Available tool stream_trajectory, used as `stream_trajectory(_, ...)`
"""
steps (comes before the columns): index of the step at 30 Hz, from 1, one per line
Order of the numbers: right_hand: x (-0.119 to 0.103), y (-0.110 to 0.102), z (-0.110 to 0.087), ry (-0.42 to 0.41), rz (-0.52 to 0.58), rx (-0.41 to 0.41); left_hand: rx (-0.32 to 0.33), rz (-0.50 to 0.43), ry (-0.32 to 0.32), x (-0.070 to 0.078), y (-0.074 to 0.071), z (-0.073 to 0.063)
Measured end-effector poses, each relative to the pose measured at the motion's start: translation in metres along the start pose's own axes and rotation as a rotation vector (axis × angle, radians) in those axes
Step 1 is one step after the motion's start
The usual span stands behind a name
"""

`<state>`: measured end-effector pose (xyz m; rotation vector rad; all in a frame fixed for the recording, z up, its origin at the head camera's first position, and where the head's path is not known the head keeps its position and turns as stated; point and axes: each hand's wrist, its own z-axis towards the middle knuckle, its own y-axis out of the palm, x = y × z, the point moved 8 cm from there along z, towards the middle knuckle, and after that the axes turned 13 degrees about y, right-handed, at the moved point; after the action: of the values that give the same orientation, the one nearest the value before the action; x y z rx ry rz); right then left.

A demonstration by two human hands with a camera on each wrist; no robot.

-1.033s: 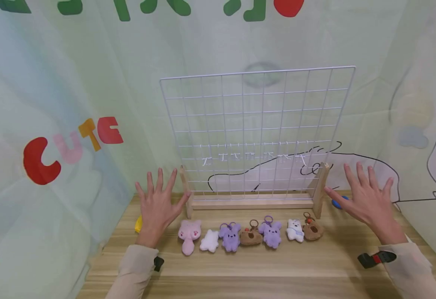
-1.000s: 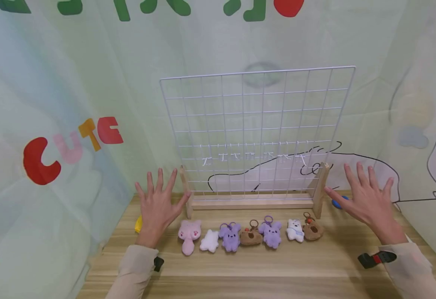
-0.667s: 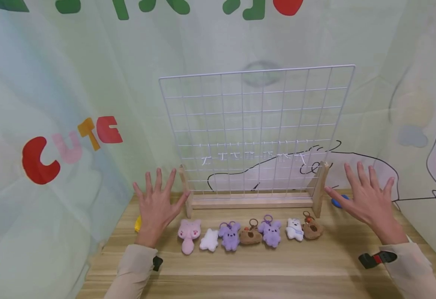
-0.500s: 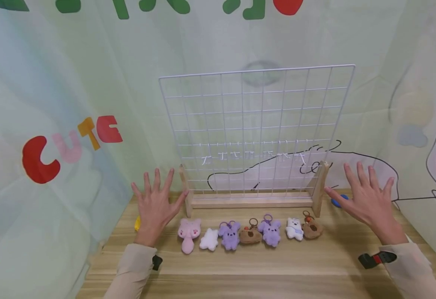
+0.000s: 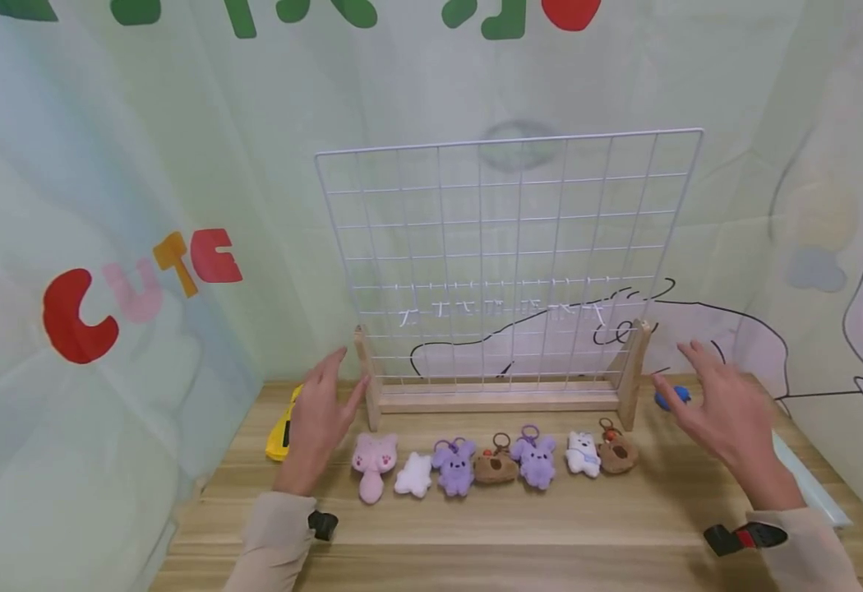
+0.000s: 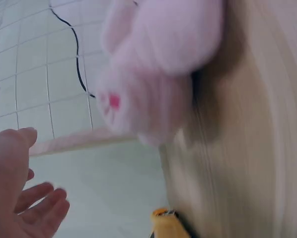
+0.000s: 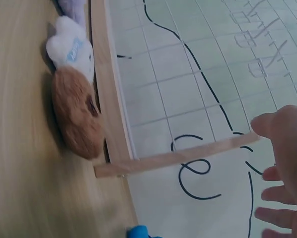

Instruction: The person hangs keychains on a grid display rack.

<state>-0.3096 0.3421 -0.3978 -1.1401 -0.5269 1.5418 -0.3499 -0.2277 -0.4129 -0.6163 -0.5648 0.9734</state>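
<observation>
My left hand [image 5: 318,419] hovers left of the wire grid rack [image 5: 505,398], fingers loosely bent and holding nothing. On the other side my right hand [image 5: 731,427] is raised the same way, thumb toward the rack's right wooden leg. Between them a row of plush keychains lies on the table: a pink one [image 5: 374,465], a plain white one [image 5: 413,475], a purple one [image 5: 454,469], a brown one [image 5: 496,467], a second purple one [image 5: 535,462], a white one with a blue scarf [image 5: 583,455] and a second brown one [image 5: 617,453]. Neither hand touches any.
Several white hooks [image 5: 494,308] hang across the lower grid. A yellow object [image 5: 280,437] lies behind the left hand, partly hidden. Near the right leg is a blue object [image 5: 672,399]. A pale flat item [image 5: 809,481] lies by the right forearm. Printed cloth [image 5: 180,148] encloses the table.
Both hands have turned from spread, palm-down poses to more sideways ones, their fingers drawn closer together. More of the yellow object and the pale flat item shows. The keychains have stayed put.
</observation>
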Motion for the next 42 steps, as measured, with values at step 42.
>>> stream_trajectory(42,0.005,0.121,-0.019,-0.034,0.203,-0.594,0.100,-0.303,-0.266,-0.002,0.035,0.002)
